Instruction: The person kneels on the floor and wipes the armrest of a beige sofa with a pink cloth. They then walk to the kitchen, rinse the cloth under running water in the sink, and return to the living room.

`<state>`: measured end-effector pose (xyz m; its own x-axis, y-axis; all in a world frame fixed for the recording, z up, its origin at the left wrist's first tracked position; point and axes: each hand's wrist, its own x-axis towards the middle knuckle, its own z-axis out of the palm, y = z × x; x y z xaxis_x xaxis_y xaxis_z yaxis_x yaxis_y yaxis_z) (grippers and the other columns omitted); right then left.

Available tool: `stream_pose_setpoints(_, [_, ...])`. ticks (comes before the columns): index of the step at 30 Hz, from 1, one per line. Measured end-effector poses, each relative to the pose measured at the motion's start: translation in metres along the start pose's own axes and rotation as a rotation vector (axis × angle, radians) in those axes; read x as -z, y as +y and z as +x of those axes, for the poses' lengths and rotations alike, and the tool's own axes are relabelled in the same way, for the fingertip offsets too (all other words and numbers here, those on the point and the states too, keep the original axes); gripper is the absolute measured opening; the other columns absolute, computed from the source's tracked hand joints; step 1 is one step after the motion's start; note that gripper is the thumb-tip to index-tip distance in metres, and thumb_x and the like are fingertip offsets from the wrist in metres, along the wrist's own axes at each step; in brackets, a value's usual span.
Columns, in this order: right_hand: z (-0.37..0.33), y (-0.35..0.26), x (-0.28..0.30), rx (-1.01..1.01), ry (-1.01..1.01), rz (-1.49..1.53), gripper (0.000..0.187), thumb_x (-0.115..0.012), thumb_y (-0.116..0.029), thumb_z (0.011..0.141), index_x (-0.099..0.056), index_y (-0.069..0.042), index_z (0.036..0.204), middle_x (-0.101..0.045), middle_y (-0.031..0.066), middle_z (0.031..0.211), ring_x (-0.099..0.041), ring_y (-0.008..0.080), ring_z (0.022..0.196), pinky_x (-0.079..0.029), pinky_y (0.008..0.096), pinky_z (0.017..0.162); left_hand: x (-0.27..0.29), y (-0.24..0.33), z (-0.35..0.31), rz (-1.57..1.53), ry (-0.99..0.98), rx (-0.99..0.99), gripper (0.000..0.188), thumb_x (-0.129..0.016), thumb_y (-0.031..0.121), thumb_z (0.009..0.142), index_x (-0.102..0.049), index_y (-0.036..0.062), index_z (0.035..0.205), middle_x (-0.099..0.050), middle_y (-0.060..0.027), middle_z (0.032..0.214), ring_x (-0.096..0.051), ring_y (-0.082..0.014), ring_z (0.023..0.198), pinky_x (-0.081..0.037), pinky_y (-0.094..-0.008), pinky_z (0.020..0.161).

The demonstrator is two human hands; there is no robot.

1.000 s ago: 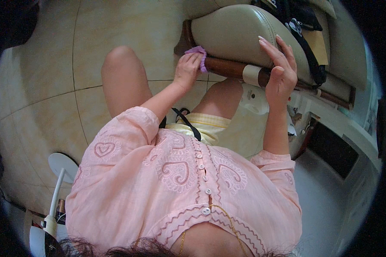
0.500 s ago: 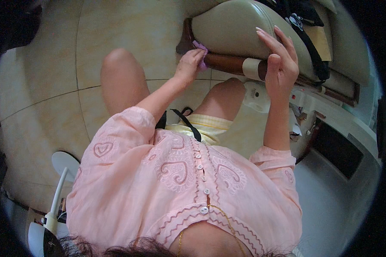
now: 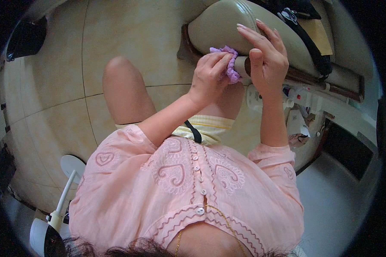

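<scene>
My left hand [image 3: 210,76] is closed on a purple cloth [image 3: 232,64], bunched around a wooden bar. The cloth hides much of that bar, and a pale band [image 3: 241,67] shows just right of it. The bar runs along the near side of a beige padded leather seat [image 3: 218,28], with a dark brown wooden end [image 3: 186,45] at its left. My right hand [image 3: 268,60] is open, fingers stretched over the near side of the seat, right beside the pale band. Whether its palm touches the seat I cannot tell.
Dark straps and cloth [image 3: 306,38] lie on the seat's far right. A white container [image 3: 254,96] and other small items [image 3: 298,126] are below the seat at right. A white lamp-like stand [image 3: 67,190] is at lower left, a black bin-like object [image 3: 28,38] at upper left.
My left hand has moved right along the wooden bar with the purple cloth, close to the pale band. My right hand has shifted slightly left, still open.
</scene>
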<state>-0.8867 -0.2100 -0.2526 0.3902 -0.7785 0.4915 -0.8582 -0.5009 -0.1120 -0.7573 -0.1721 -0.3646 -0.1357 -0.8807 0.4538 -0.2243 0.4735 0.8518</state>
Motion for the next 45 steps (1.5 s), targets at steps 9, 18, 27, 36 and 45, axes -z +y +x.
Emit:
stream_pose_setpoints(9, [0.000, -0.002, 0.003, -0.030, -0.016, -0.032, 0.038, -0.043, -0.045, 0.089, -0.066, -0.017, 0.102, -0.064, 0.0001, 0.107, -0.053, 0.0256, 0.110, -0.033, 0.0451, 0.099, -0.008, -0.053, -0.026, 0.141, -0.090, -0.002, 0.055, -0.070, 0.008, 0.058, -0.055, 0.0037, 0.111, -0.057, -0.0118, 0.107, -0.053, -0.0299, 0.102, -0.039, -0.0414, 0.092])
stream_pose_setpoints(18, [-0.001, -0.001, 0.010, -0.041, -0.045, -0.016, 0.039, -0.040, -0.044, 0.091, -0.066, -0.017, 0.101, -0.065, 0.0001, 0.105, -0.054, 0.0253, 0.110, -0.034, 0.0440, 0.099, -0.030, -0.135, -0.057, 0.190, -0.168, 0.068, 0.046, -0.064, 0.002, 0.063, -0.055, 0.0015, 0.108, -0.058, -0.0152, 0.105, -0.054, -0.0331, 0.099, -0.043, -0.0409, 0.086])
stream_pose_setpoints(27, [-0.001, 0.003, 0.008, -0.039, -0.039, -0.015, 0.035, -0.042, -0.041, 0.091, -0.066, -0.017, 0.101, -0.065, 0.0011, 0.105, -0.053, 0.0256, 0.111, -0.034, 0.0431, 0.098, -0.039, -0.167, -0.058, 0.191, -0.223, 0.087, 0.046, -0.063, 0.002, 0.066, -0.055, 0.0020, 0.111, -0.059, -0.0151, 0.107, -0.054, -0.0320, 0.102, -0.043, -0.0399, 0.088])
stream_pose_setpoints(36, [0.001, 0.003, 0.002, 0.006, 0.014, -0.017, 0.032, -0.048, -0.042, 0.088, -0.066, -0.018, 0.101, -0.065, 0.0001, 0.105, -0.055, 0.0262, 0.108, -0.035, 0.0441, 0.098, -0.012, -0.045, -0.018, 0.119, -0.022, 0.035, 0.045, -0.071, 0.014, 0.063, -0.060, 0.0071, 0.106, -0.061, -0.0095, 0.101, -0.058, -0.0285, 0.093, -0.048, -0.0370, 0.081])
stream_pose_setpoints(45, [-0.001, 0.002, 0.003, -0.002, -0.022, -0.049, 0.034, -0.046, -0.043, 0.088, -0.065, -0.019, 0.104, -0.064, -0.0001, 0.108, -0.052, 0.0252, 0.112, -0.033, 0.0446, 0.099, -0.001, -0.003, 0.002, 0.021, -0.009, -0.044, 0.054, -0.071, 0.012, 0.058, -0.056, 0.0063, 0.109, -0.057, -0.0096, 0.105, -0.053, -0.0298, 0.098, -0.041, -0.0405, 0.089])
